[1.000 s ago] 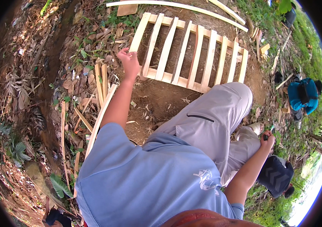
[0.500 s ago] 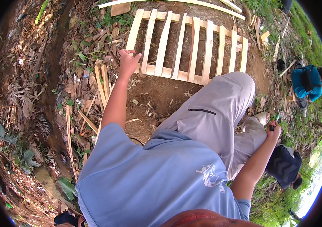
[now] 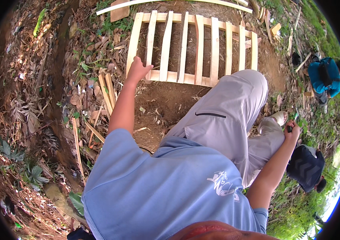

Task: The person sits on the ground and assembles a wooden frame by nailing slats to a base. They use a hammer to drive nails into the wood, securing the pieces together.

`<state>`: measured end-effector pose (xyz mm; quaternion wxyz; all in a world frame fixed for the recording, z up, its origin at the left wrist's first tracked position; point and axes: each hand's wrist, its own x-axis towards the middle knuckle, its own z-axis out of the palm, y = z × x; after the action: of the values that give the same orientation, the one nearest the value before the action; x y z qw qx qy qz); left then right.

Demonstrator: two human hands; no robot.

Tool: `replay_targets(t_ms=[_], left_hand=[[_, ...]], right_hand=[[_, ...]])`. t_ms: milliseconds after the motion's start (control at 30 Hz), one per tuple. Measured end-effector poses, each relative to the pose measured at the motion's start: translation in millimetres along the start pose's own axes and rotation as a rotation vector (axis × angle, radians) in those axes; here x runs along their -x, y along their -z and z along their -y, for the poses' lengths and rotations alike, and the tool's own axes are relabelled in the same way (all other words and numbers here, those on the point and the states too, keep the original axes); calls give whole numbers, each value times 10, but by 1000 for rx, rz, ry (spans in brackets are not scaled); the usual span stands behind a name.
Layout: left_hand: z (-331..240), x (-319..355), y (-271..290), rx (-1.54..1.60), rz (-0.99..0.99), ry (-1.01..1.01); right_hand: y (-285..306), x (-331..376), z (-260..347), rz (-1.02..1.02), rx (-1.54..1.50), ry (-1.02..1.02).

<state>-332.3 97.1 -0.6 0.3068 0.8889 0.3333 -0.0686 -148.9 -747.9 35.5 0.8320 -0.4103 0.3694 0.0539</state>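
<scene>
A slatted frame of pale wood [image 3: 214, 52] lies on the dirt in front of me, its several slats crossing two long rails. My left hand [image 3: 139, 71] is at the frame's near left corner, thumb and fingers apart, over the end of the leftmost slat. Whether it touches the wood is hard to tell. Out to my right, beside my bent leg, my right hand [image 3: 293, 131] is closed around a tool with a black handle [image 3: 289, 129] and a green part. The tool's working end is too small to make out.
Loose wooden strips [image 3: 106, 93] lie left of the frame, and a long thin strip [image 3: 170, 1] lies beyond it. Two people [image 3: 325, 82] are at the right, one in blue-green, another in a dark shirt [image 3: 306, 168]. Leaf litter [image 3: 30, 108] covers the left-hand ground.
My left hand has moved slightly nearer and turned, with its thumb pointing more to the right. The frame sits a little further left in view. My right hand keeps its hold on the tool.
</scene>
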Motion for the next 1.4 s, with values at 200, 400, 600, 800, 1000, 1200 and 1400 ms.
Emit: replay_targets(t_ms=[200,400,600,800,1000,1200,1400], left_hand=[[19,18,-8,28,-22,-19],[-23,32,32,36,9,-13],[29,30,5,35,-34,-22],[-4,32,14,74,-5,8],[101,-17,-17,77,-27,-8],[121,-39,-27,71,-25,0],[65,7,-28,97,-35,16]], right_hand=[[-24,33,-6,-29,10,11],[-45,24,-11,-28,11,-11],[-49,34,-24,-37,10,5],[-12,55,-17,-23,14,6],[-51,91,-33,-33,33,18],[-80,101,-42,-53,47,32],[-58,90,-22,-61,15,15]])
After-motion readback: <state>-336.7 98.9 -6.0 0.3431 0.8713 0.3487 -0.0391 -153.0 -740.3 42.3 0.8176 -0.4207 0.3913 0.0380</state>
